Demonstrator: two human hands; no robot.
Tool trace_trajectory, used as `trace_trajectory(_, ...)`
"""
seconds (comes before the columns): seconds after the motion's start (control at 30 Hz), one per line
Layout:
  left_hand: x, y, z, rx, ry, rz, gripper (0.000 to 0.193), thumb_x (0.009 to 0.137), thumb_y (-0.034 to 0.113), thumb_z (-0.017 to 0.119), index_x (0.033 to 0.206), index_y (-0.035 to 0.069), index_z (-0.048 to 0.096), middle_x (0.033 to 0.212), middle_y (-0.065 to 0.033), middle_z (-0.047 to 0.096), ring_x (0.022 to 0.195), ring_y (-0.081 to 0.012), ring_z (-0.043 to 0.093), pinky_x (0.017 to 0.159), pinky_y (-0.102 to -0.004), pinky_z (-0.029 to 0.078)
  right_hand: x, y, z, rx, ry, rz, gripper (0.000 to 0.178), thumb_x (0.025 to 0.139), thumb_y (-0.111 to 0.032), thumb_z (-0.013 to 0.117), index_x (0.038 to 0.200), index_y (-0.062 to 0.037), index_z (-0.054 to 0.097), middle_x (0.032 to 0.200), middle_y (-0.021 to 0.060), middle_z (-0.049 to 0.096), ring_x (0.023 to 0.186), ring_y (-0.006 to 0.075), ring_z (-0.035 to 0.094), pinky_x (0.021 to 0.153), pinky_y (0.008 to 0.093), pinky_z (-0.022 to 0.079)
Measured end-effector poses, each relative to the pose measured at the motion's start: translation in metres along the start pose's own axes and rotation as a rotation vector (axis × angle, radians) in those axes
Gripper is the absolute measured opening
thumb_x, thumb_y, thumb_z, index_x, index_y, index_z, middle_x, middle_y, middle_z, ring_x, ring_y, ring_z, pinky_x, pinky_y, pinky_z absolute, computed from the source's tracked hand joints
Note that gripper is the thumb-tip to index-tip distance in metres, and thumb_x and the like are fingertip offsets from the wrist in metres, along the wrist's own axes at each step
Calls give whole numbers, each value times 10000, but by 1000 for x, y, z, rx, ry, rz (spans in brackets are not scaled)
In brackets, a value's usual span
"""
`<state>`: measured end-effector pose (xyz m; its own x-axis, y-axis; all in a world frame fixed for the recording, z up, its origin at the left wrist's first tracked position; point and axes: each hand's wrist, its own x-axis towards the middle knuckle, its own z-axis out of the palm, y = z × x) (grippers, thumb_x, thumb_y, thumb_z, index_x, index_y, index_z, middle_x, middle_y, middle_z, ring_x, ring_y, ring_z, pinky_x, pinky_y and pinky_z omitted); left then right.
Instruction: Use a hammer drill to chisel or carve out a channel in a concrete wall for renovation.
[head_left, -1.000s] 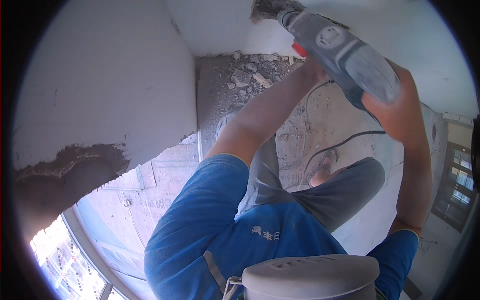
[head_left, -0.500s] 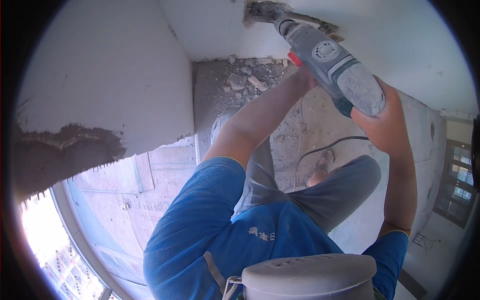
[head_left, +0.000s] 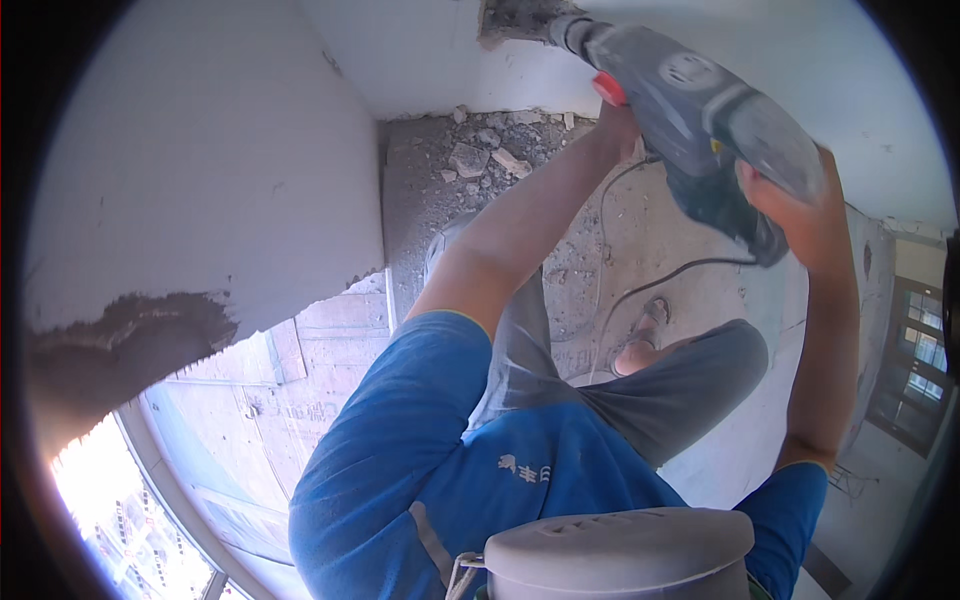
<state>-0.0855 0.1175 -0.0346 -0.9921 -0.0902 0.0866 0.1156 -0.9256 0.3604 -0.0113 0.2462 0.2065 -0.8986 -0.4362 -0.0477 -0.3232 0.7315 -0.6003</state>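
Observation:
A dusty grey rotary hammer (head_left: 680,110) with a red part near its front is held up against the white wall. Its nose points left at a rough broken hole (head_left: 508,22) near the top of the view; the tip of the bit cannot be made out. My right hand (head_left: 808,215) is wrapped round the rear handle, thumb on the near side. Under the front of the tool, just below the red part, my left hand (head_left: 620,130) is closed on it, most of its fingers hidden. The tool's rear is slightly blurred.
Broken rubble (head_left: 480,160) and dust lie on the floor at the wall's foot. A dark cable (head_left: 680,268) loops from the tool past my foot. On the left a wall panel (head_left: 210,150) ends in a ragged edge. A window (head_left: 915,350) is far right.
The rear of the rotary hammer and my right hand have swung to the right, showing more of its dark green underside. The nose stays near the hole; my left hand has barely moved.

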Motion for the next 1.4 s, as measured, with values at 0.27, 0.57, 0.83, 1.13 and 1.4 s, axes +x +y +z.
trace_trajectory(0.27,-35,35,-31,1241,286,-334,256,731,245,681,764,-6,644,576,-85,609,522,-198,627,542,-310,515,-35,60,26,1089,-13,258,354,763,-82,563,1074,89,567,875,82,556,753,170,517,679,298,444)
trace_trajectory(0.57,-25,93,-1,1540,22,-426,308,797,219,653,653,-37,559,538,-74,542,424,-167,536,399,-307,421,4,69,-8,1632,-165,474,473,812,-130,607,1172,138,458,896,105,531,811,180,523,722,297,468)
trace_trajectory(0.83,-29,90,29,1593,220,-407,267,808,160,614,618,-20,560,544,-92,544,411,-179,521,411,-332,440,11,80,-4,1688,-240,388,425,819,-102,610,1151,120,466,907,114,524,817,190,520,739,298,459)
trace_trajectory(1.13,-2,70,-34,1921,259,-263,200,747,146,618,754,-52,647,681,-202,626,633,-345,639,571,-406,501,31,113,10,1611,-200,336,121,739,-66,608,817,8,553,683,80,525,641,187,527,610,331,470)
trace_trajectory(1.4,-13,74,-66,2078,276,-188,186,726,114,572,852,7,658,817,-239,639,806,-375,641,709,-432,516,8,136,36,1741,-195,442,284,745,-72,595,999,51,564,768,91,529,693,191,530,650,346,478)
